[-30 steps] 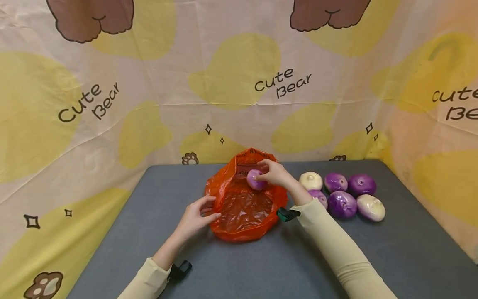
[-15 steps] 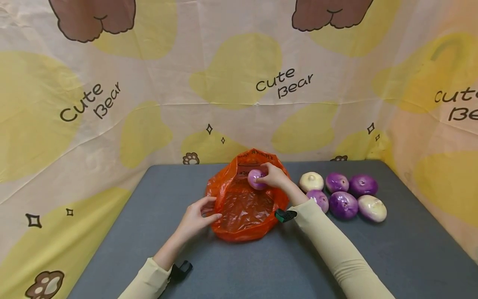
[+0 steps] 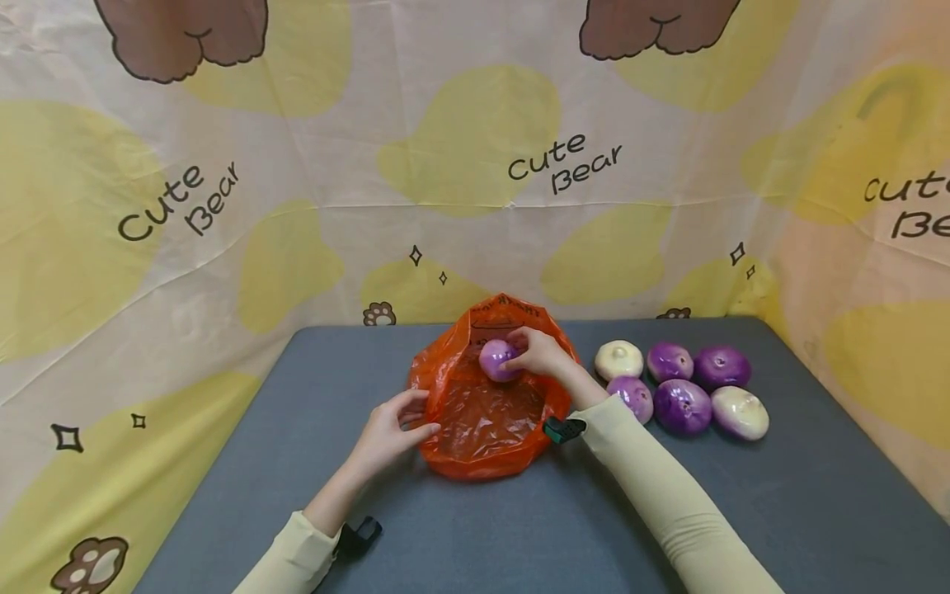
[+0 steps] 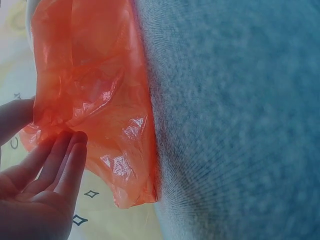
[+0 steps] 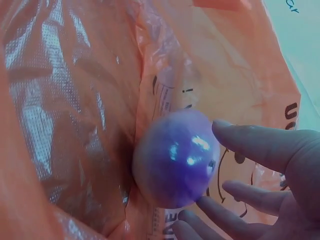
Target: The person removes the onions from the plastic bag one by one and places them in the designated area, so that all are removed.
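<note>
An orange-red plastic bag [image 3: 482, 462] with dark print stands with its mouth wide on the grey table. At its left side my left hand [image 3: 389, 429] pinches the thin plastic between thumb and fingers; the left wrist view shows the bag's wall [image 4: 110, 100] creased there. Inside the mouth lies a glossy round purple vegetable [image 3: 497, 360], against printed plastic in the right wrist view. Close beside it, my right hand [image 3: 540, 353] has its thumb and fingers spread apart, with the fingertips right at the vegetable's edge and not wrapped round it.
Right of the bag, several similar round vegetables lie in two rows, some purple [image 3: 681, 407] and others whitish [image 3: 740, 412]. A printed cloth backdrop [image 3: 467, 165] hangs behind and beside the grey table [image 3: 475, 544].
The purple vegetable has shifted slightly left and down inside the bag, away from my right fingers, which have loosened around it. My left hand and the bag have stayed in place.
</note>
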`<state>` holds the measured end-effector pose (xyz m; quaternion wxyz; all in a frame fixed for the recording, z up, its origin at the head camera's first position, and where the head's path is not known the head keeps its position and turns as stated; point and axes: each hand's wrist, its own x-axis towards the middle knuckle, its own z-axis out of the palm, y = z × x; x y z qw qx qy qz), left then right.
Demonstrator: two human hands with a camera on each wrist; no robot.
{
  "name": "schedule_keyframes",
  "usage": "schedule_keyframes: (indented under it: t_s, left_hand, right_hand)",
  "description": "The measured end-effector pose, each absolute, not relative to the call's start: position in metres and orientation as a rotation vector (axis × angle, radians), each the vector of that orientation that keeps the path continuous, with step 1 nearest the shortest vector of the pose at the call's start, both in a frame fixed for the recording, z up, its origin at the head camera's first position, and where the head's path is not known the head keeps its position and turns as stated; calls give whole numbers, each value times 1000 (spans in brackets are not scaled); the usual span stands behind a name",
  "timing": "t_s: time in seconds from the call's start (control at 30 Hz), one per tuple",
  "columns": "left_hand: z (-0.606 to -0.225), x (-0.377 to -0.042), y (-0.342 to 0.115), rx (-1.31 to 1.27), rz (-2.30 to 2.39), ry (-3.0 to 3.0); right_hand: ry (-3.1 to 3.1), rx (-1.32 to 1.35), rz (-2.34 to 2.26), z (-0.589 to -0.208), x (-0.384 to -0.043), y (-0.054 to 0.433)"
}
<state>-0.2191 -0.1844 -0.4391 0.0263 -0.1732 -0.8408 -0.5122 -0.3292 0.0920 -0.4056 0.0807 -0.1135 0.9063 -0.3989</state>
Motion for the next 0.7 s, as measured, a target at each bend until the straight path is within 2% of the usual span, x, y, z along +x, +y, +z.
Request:
schedule_keyframes:
  t_s: [0.33, 0.7]
  left_hand:
    - [-437, -217, -184, -552, -1583, -2589]
    - [-425, -210, -179, -521, -1569, -2606]
  right_hand:
    - [2695, -388, -1158, -412, -326, 79]
    - [2704, -556, -1083, -430, -323, 68]
